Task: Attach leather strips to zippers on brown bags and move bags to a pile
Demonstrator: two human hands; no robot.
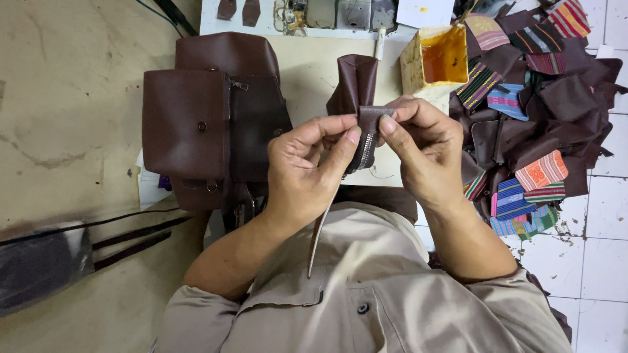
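Both hands pinch a dark brown leather piece with a metal zipper [366, 140] in front of my chest. My left hand [307, 167] grips its left edge between thumb and fingers. My right hand [422, 147] holds the folded top edge from the right. A larger flap of the same brown leather [355, 82] rises behind the hands, and a long zipper strip hangs down toward my beige shirt.
A brown leather bag with a snap pocket [209, 117] lies to the left on the worktable [72, 98]. A yellow-stained open carton [437, 60] stands behind my right hand. A heap of brown leather pieces with striped woven patches [530, 124] covers the right side.
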